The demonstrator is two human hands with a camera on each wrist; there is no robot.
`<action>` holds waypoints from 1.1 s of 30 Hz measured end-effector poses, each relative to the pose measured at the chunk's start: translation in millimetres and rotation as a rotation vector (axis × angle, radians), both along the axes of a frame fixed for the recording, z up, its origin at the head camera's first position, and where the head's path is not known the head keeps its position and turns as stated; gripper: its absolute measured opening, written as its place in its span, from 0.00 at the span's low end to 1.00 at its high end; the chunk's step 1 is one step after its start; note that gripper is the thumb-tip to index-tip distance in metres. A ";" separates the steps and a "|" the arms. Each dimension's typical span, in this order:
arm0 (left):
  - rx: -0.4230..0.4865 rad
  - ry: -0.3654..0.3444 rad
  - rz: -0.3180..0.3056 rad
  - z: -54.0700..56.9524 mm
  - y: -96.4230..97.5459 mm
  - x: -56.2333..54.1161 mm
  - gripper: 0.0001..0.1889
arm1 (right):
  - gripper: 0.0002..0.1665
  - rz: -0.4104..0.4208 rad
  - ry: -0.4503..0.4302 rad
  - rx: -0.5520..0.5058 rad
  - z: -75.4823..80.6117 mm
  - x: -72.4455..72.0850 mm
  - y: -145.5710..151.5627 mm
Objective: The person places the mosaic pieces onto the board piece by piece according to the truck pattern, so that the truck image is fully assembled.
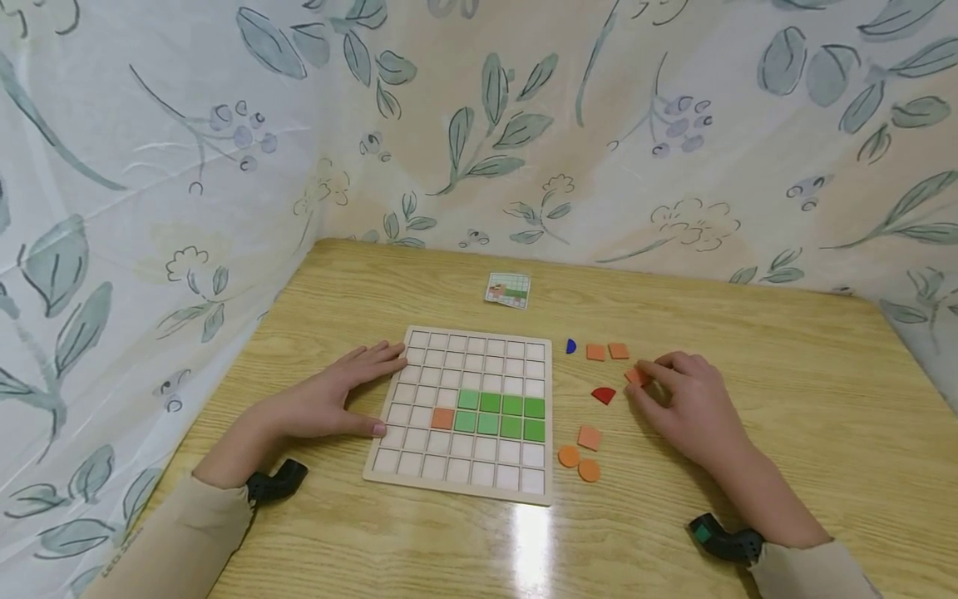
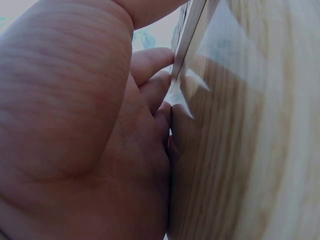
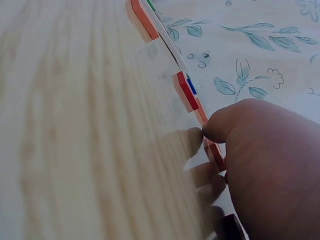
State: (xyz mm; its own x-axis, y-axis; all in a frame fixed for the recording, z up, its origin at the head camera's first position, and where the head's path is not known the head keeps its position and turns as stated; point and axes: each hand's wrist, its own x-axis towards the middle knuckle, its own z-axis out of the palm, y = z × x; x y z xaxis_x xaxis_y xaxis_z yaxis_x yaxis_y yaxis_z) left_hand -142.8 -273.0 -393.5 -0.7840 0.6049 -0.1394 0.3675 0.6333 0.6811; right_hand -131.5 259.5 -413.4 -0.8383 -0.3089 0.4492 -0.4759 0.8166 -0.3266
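A wooden grid board (image 1: 407,459) lies on the table with two rows of light and dark green square tiles (image 1: 512,405). An orange tile (image 1: 442,418) sits at the left end of the lower row. Spread along the board's left edge, my left hand (image 1: 318,405) touches it with thumb and fingertips; the left wrist view shows its palm side close to the tabletop. To the right of the board, my right hand (image 1: 692,408) pinches an orange square tile (image 1: 636,378) between thumb and fingers at table level. That tile's edge (image 3: 217,157) also shows in the right wrist view.
Near the right hand lie a red quarter-circle piece (image 1: 603,395), a blue half-circle (image 1: 571,346) and two orange squares (image 1: 595,353). Closer to me are another orange square (image 1: 590,438) and two orange discs (image 1: 569,456). A small picture card (image 1: 508,290) lies behind the board.
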 end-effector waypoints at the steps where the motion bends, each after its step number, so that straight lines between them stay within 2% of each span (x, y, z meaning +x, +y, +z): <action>1: -0.001 -0.001 0.000 0.5 -0.2 0.1 0.54 | 0.20 0.000 -0.001 0.006 -0.7 -0.3 0.0; 17: 0.003 0.003 -0.001 -2.4 -1.2 -1.1 0.54 | 0.16 0.032 0.039 0.004 -3.3 -4.0 0.7; 25: 0.003 -0.004 -0.006 -3.4 0.2 -2.0 0.53 | 0.17 0.025 0.032 -0.027 -1.7 -0.6 -2.1; 33: 0.008 0.004 -0.002 -4.9 -0.6 -2.0 0.54 | 0.17 0.083 0.073 -0.080 1.5 -0.5 -15.8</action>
State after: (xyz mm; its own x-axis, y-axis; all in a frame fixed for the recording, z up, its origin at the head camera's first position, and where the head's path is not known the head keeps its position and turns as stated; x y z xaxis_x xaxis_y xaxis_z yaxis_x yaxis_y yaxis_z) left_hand -144.8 -273.7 -398.4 -0.7833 0.6076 -0.1317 0.3716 0.6274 0.6843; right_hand -132.0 243.7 -411.9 -0.7754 -0.3370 0.5340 -0.5660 0.7460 -0.3510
